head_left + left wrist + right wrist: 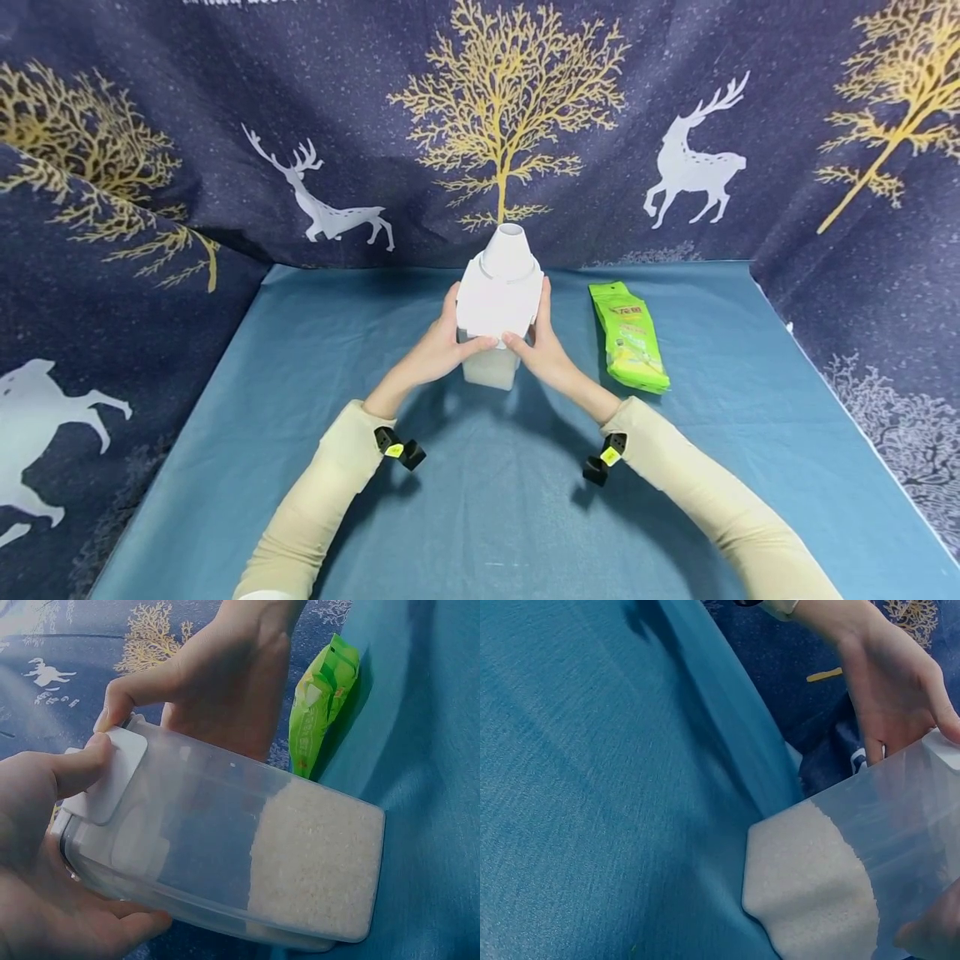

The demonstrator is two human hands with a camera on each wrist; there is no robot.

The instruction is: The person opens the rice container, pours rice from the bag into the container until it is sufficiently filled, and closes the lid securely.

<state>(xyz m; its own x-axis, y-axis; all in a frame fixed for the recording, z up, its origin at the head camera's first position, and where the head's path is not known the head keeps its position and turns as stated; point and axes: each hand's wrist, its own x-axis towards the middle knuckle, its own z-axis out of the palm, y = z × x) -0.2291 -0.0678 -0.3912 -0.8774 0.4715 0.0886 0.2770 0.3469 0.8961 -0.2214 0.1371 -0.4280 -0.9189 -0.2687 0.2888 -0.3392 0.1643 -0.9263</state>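
My left hand (pixel 435 348) and right hand (pixel 546 350) hold a clear rice container (pixel 489 371) from both sides near its top. Both thumbs press on the front flap (pixel 112 776) of the white lid (pixel 498 307). A white, cone-shaped cup (pixel 507 254) sits on top of the lid. Through the clear walls, white rice (pixel 319 859) fills the lower part, in both wrist views. The base is on the blue cloth. Fingers of each hand wrap the sides.
To the right of the container lies a green packet (pixel 632 340) with yellow and red print on the blue tablecloth (pixel 480 500). Behind the table hangs a dark blue cloth (pixel 442 200) printed with deer and golden trees.
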